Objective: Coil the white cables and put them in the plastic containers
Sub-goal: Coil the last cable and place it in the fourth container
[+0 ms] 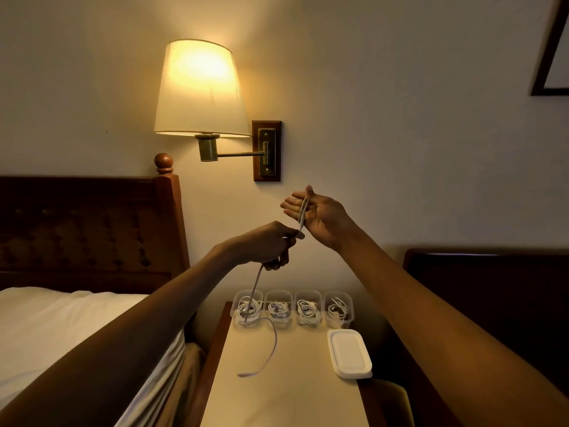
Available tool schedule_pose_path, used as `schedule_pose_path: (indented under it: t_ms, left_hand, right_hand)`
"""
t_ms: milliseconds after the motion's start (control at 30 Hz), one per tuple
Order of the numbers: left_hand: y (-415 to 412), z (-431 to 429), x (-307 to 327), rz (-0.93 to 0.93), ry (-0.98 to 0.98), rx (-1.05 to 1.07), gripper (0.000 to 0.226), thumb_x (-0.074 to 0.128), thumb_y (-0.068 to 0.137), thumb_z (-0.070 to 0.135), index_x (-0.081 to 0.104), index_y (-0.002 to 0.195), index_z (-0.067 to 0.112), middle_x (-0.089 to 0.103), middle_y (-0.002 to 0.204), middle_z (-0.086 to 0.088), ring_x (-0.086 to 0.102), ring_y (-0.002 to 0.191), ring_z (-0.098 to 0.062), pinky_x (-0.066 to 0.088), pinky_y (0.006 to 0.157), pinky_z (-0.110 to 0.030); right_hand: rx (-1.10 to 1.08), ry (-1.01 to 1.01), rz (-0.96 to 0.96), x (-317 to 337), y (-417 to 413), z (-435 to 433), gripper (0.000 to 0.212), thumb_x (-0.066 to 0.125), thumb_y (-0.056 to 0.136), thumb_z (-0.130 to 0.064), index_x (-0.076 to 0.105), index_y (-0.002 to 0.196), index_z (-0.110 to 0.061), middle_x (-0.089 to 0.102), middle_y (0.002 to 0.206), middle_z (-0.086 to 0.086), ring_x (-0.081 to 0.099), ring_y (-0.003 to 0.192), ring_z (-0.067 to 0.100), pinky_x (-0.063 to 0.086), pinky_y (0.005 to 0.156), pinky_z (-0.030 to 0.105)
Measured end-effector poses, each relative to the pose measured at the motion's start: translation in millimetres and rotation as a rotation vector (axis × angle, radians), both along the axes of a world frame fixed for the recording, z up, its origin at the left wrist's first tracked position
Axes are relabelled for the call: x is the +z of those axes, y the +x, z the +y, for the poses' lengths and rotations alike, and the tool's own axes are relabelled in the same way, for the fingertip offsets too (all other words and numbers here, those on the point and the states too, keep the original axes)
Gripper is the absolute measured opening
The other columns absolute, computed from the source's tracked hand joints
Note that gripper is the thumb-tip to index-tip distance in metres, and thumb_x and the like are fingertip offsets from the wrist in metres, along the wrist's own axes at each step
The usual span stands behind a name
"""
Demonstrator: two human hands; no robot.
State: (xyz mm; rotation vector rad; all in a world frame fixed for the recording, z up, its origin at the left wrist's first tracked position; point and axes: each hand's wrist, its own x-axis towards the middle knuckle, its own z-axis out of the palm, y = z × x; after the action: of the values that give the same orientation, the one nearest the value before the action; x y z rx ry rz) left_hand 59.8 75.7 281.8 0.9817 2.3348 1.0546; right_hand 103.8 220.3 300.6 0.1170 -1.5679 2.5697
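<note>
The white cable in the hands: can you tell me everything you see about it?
The white cable is thin, long and bendy. Its upper part is looped over the palm of the open right hand. The left hand pinches it just below. From there it hangs down, curls across the table, and its blurry free end trails there, not yet coiled.

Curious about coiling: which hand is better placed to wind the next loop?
Probably the left hand: it pinches the white cable above its slack tail; the right hand is open, cable across its palm.
</note>
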Motion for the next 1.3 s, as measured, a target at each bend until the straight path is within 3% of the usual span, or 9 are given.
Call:
schedule_pose_path:
  t_ms: [100, 233, 400, 500, 700, 933, 1067, 1167, 1300]
  left_hand:
    - [1.4, 2.8, 0.2, 0.011, -0.075, -0.034, 0.031, 0.039, 0.105, 0.007, 0.048, 0.135, 0.008, 0.062, 0.065, -0.006, 0.058, 0.049, -0.019, 0.05, 0.051, -0.032]
    - [9.9, 3.6, 12.6, 0.102, -0.197, -0.053, 0.029, 0.045, 0.1, 0.004, 0.058, 0.127, 0.003, 0.061, 0.076, -0.007, 0.062, 0.06, -0.02, 0.058, 0.077, -0.043]
    - [14.9, -18.3, 44.5, 0.217, -0.158, -0.134, 0.018, 0.054, 0.098, 0.007, 0.071, 0.104, 0.003, 0.063, 0.082, -0.008, 0.067, 0.066, -0.018, 0.061, 0.068, -0.035]
    - [7.9, -25.5, 63.5, 0.367, -0.138, -0.152, 0.013, 0.062, 0.094, 0.013, 0.073, 0.099, 0.009, 0.064, 0.078, -0.003, 0.058, 0.062, -0.011, 0.053, 0.058, -0.023]
    - [-19.4, -32.2, 89.5, 0.744, -0.161, -0.175, 0.019, 0.075, 0.082, 0.033, 0.077, 0.093, 0.018, 0.072, 0.079, 0.01, 0.066, 0.073, -0.004, 0.055, 0.073, -0.03]
    - [-33.8, -39.9, 66.5, 0.743, 0.172, -0.085, 0.014, 0.074, 0.085, 0.018, 0.075, 0.094, 0.008, 0.072, 0.083, 0.003, 0.065, 0.072, 0.002, 0.045, 0.061, -0.007]
    - [-40.4, -36.5, 46.9, 0.712, 0.193, -0.044, 0.005, 0.068, 0.09, 0.016, 0.073, 0.092, 0.015, 0.064, 0.073, 0.009, 0.06, 0.06, 0.001, 0.043, 0.054, -0.01]
    - [-44.1, -38.3, 30.3, 0.515, 0.161, -0.084, 0.018, 0.06, 0.095, 0.009, 0.067, 0.087, 0.023, 0.062, 0.071, -0.001, 0.057, 0.056, -0.009, 0.047, 0.053, -0.021]
    - [-22.1, -27.0, 10.7, 0.061, 0.252, -0.061, 0.017, 0.045, 0.102, 0.01, 0.061, 0.095, 0.01, 0.058, 0.077, -0.009, 0.055, 0.063, -0.016, 0.05, 0.057, -0.026]
  right_hand:
    - [-0.009, 0.035, -0.023, -3.0, -2.0, 4.1, 0.052, 0.034, 0.106, -0.022, 0.021, 0.148, 0.005, 0.024, 0.156, 0.025, 0.029, 0.142, 0.041, 0.024, 0.117, 0.049]
    - [-0.036, 0.174, -0.045, -14.6, -6.3, 7.0, 0.05, 0.036, 0.105, -0.019, 0.022, 0.148, 0.003, 0.023, 0.157, 0.022, 0.026, 0.143, 0.039, 0.022, 0.118, 0.048]
    - [-0.01, 0.445, 0.01, -27.4, -7.0, 18.9, 0.043, 0.039, 0.104, -0.022, 0.037, 0.141, 0.0, 0.037, 0.151, 0.017, 0.039, 0.138, 0.035, 0.036, 0.111, 0.042]
    - [0.096, 0.666, 0.0, -29.8, 1.3, 19.0, 0.039, 0.041, 0.103, -0.022, 0.047, 0.134, 0.002, 0.051, 0.14, 0.016, 0.057, 0.122, 0.028, 0.052, 0.095, 0.029]
    - [0.45, 0.494, -0.142, -26.1, 15.4, 12.9, 0.045, 0.022, 0.107, -0.021, 0.038, 0.139, 0.006, 0.05, 0.139, 0.026, 0.062, 0.111, 0.031, 0.051, 0.095, 0.031]
    - [0.646, 0.114, -0.144, -16.2, 24.1, 12.4, 0.06, 0.021, 0.105, -0.037, 0.062, 0.121, 0.004, 0.065, 0.12, 0.021, 0.068, 0.066, 0.015, 0.056, 0.064, 0.019]
    - [0.659, 0.026, -0.13, -10.3, 26.4, 15.7, 0.058, 0.025, 0.104, -0.035, 0.066, 0.117, 0.005, 0.067, 0.114, 0.021, 0.063, 0.053, 0.012, 0.056, 0.056, 0.016]
    - [0.638, -0.034, -0.05, -4.4, 26.0, 21.7, 0.055, 0.024, 0.105, -0.032, 0.061, 0.124, 0.004, 0.061, 0.125, 0.023, 0.067, 0.063, 0.014, 0.057, 0.059, 0.017]
    - [0.522, -0.008, 0.007, -0.9, 26.3, 23.7, 0.052, 0.026, 0.106, -0.031, 0.055, 0.131, 0.004, 0.056, 0.132, 0.025, 0.069, 0.1, 0.028, 0.059, 0.078, 0.026]
